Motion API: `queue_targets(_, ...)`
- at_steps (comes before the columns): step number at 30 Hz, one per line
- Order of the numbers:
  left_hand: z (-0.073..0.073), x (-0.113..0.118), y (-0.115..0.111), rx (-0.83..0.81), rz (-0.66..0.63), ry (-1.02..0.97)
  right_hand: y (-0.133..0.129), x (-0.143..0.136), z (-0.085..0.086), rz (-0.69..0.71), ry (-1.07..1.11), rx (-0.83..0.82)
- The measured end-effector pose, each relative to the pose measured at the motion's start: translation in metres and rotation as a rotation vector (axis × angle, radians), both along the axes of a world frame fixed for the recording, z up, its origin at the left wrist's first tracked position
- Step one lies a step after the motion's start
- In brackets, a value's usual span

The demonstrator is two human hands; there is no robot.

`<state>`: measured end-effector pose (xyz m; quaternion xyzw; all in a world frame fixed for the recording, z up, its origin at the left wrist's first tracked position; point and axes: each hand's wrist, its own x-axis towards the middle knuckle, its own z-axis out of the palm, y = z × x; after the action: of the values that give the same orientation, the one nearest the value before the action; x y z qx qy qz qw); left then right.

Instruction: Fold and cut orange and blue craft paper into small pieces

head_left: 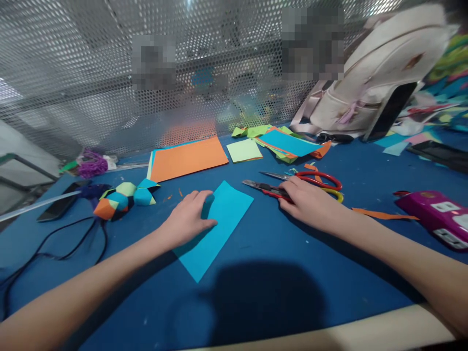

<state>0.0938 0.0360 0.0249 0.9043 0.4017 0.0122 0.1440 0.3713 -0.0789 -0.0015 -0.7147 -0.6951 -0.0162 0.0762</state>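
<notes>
A sheet of bright blue paper (226, 214) lies slantwise on the blue table. Over its left edge rests my left hand (188, 217), thumb and curled forefinger apart, with nothing between them. My right hand (305, 200) is closed on a red and black utility knife (268, 189), whose blade points left toward the paper's upper corner. Just behind that hand lie scissors with a red handle (325, 179). A yellow handle loop (336, 195) shows beside them, partly covered by the hand.
Orange sheets (190, 158), pale green squares (244, 151) and a pile of coloured paper (288, 142) lie at the back. Folded paper shapes (124, 196) sit left, near a phone (60, 202) and cables. To the right are a purple power strip (435, 214) and a backpack (380, 68).
</notes>
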Motion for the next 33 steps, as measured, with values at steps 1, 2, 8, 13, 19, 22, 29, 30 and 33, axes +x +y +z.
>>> queue_targets(1,0.000,0.001,0.001,-0.011,0.011,-0.035,0.000,0.001,0.000,-0.006,0.013,0.006)
queue_targets(2,0.000,0.002,0.002,-0.025,0.021,-0.069,0.000,0.001,0.001,-0.013,0.030,0.013)
queue_targets(8,0.003,0.004,0.001,-0.112,0.056,-0.259,0.000,0.008,0.006,-0.036,0.137,0.032)
queue_targets(13,0.019,0.000,-0.003,-0.059,-0.006,-0.338,-0.001,0.021,0.014,0.034,0.255,0.063)
queue_targets(19,0.039,-0.007,-0.002,-0.038,-0.042,-0.387,-0.007,0.042,0.018,0.211,0.341,0.183)
queue_targets(22,0.045,-0.012,-0.008,0.028,-0.120,-0.390,-0.014,0.050,0.012,0.276,0.344,0.212)
queue_targets(29,0.054,-0.018,-0.037,0.263,-0.395,-0.364,-0.041,0.047,0.000,0.352,0.317,0.279)
queue_targets(30,0.055,-0.018,-0.039,0.286,-0.408,-0.350,-0.044,0.044,0.000,0.370,0.322,0.285)
queue_targets(33,0.053,-0.016,-0.039,0.324,-0.419,-0.322,-0.052,0.036,0.001,0.416,0.342,0.283)
